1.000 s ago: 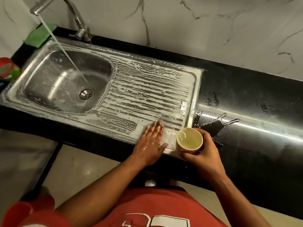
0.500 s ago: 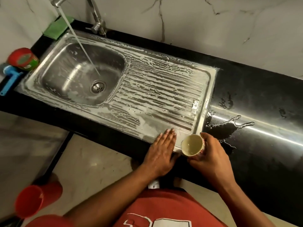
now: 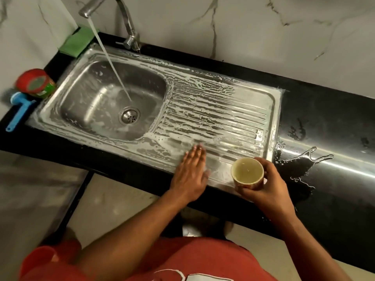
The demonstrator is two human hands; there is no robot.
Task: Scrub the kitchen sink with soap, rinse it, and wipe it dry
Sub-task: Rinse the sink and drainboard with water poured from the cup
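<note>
Black counter (image 3: 324, 110) is carrying the sink (image 3: 273, 110), with the tap (image 3: 125, 19) running into the bowl. Your left hand (image 3: 191, 171) is lying flat, fingers straight, on the soapy drainboard (image 3: 213, 118) near its front edge. Your right hand (image 3: 269, 183) is gripping a cup (image 3: 247, 173) of pale liquid at the sink's front right corner; resting or lifted, cannot tell.

Risks: you are holding the cup right at the rim, so a tilt the wrong way is likely sending liquid onto the counter, where a puddle (image 3: 294, 159) is already lying, or down to the floor. Suds are making the steel slick, so your palm may be slipping off the front edge.

Unclear: whether the cup is holding water or soap mix; whether anything is lying under your palm; your fingertips are blurring. Lettering on the tub (image 3: 35, 84) is unreadable. A red object at bottom left is being cut off.
</note>
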